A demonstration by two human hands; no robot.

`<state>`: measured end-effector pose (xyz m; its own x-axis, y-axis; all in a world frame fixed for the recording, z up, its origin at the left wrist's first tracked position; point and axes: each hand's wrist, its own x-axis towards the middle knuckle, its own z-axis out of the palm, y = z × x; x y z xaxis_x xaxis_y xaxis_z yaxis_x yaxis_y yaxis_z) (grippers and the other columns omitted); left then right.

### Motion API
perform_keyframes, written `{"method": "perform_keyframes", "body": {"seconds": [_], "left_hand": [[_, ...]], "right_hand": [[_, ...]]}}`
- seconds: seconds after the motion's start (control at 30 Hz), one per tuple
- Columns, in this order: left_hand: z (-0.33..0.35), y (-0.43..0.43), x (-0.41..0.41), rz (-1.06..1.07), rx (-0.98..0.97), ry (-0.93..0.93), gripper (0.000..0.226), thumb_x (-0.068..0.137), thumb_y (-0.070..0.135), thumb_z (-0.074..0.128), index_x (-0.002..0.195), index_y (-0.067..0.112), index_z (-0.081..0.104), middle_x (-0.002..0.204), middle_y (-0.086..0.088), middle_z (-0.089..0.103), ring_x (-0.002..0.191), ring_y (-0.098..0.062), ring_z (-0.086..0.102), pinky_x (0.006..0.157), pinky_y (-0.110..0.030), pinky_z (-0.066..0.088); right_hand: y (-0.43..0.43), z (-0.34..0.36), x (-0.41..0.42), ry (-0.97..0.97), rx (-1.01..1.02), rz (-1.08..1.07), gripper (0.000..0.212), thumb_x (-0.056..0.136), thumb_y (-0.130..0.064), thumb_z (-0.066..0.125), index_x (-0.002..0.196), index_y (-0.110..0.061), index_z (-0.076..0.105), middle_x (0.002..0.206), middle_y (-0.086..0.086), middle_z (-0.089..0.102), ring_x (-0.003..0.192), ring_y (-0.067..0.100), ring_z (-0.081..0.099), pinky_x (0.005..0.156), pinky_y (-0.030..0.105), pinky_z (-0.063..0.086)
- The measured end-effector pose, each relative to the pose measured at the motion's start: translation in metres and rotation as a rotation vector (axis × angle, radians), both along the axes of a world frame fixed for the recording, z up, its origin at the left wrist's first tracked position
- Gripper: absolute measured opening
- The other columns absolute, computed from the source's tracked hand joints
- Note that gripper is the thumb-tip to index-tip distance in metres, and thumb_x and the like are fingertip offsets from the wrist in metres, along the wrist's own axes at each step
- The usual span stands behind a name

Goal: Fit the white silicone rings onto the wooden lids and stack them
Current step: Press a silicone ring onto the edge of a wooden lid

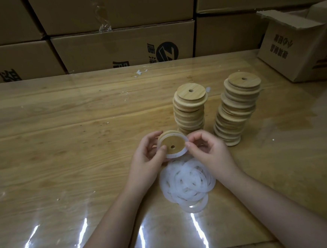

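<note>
head view: fitting step, with left hand [145, 154] gripping wooden lid [173, 142] and right hand [209, 151] pinching white ring [180, 153] at its rim, just beyond ring pile [187, 182]. next, probably seating white ring all round, then stacking.

Film-covered wooden table [61, 132], dim light.
Cardboard boxes [113, 47] rise beyond the left hand [147, 154]; an opened box [297, 48] sits beyond the right hand [209, 151].

I see a dim, soft feed; white glare streaks cross the glossy table [60, 122] along the lower frame; upper corners darken; edges bow.
</note>
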<state>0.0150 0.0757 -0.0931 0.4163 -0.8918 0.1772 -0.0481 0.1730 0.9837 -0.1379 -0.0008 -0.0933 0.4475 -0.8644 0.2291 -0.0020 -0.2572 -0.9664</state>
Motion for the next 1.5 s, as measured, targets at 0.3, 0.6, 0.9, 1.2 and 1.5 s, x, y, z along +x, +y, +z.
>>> {"method": "perform_keyframes", "body": {"seconds": [0.3, 0.6, 0.9, 1.2, 1.5], "left_hand": [[0.0041, 0.0018, -0.0002, 0.021, 0.015, -0.012, 0.023, 0.076, 0.024, 0.068, 0.099, 0.025, 0.068, 0.096, 0.003, 0.073, 0.093, -0.011, 0.066, 0.085, -0.032, 0.052], [0.008, 0.0034, 0.0004, 0.004, 0.0, 0.074, 0.03, 0.075, 0.025, 0.064, 0.103, 0.015, 0.068, 0.096, 0.002, 0.073, 0.093, -0.011, 0.066, 0.083, -0.03, 0.052], [0.0065, 0.0018, 0.0019, -0.047, -0.017, 0.168, 0.026, 0.077, 0.018, 0.062, 0.103, 0.013, 0.064, 0.091, 0.004, 0.073, 0.086, -0.008, 0.066, 0.065, -0.021, 0.054], [0.0057, 0.0038, -0.0012, -0.037, 0.042, 0.023, 0.024, 0.072, 0.021, 0.071, 0.093, 0.015, 0.061, 0.086, 0.003, 0.07, 0.082, -0.011, 0.065, 0.071, -0.028, 0.055], [0.0088, 0.0041, -0.0006, -0.013, 0.016, 0.075, 0.021, 0.07, 0.022, 0.075, 0.089, 0.031, 0.073, 0.093, 0.0, 0.074, 0.086, -0.011, 0.068, 0.072, -0.02, 0.053]], "right_hand": [[-0.0006, -0.002, 0.0001, -0.039, -0.035, 0.042, 0.015, 0.084, -0.005, 0.064, 0.081, -0.02, 0.065, 0.095, -0.003, 0.066, 0.088, 0.02, 0.064, 0.076, 0.04, 0.056], [0.0014, 0.0019, 0.0031, 0.012, -0.125, 0.016, 0.017, 0.083, -0.002, 0.064, 0.078, -0.018, 0.062, 0.088, -0.002, 0.062, 0.078, 0.014, 0.06, 0.065, 0.042, 0.053], [0.0028, 0.0027, 0.0036, 0.049, -0.157, 0.011, 0.021, 0.083, -0.002, 0.064, 0.076, -0.02, 0.06, 0.083, 0.0, 0.06, 0.074, 0.009, 0.056, 0.064, 0.027, 0.048], [0.0005, 0.0002, 0.002, 0.029, -0.128, 0.018, 0.019, 0.083, -0.001, 0.063, 0.079, -0.019, 0.06, 0.091, 0.002, 0.062, 0.081, 0.012, 0.06, 0.069, 0.029, 0.051], [0.0012, 0.0019, 0.0032, 0.011, -0.14, -0.019, 0.022, 0.08, -0.002, 0.062, 0.076, -0.022, 0.057, 0.089, 0.0, 0.062, 0.078, 0.012, 0.059, 0.068, 0.026, 0.049]]}}
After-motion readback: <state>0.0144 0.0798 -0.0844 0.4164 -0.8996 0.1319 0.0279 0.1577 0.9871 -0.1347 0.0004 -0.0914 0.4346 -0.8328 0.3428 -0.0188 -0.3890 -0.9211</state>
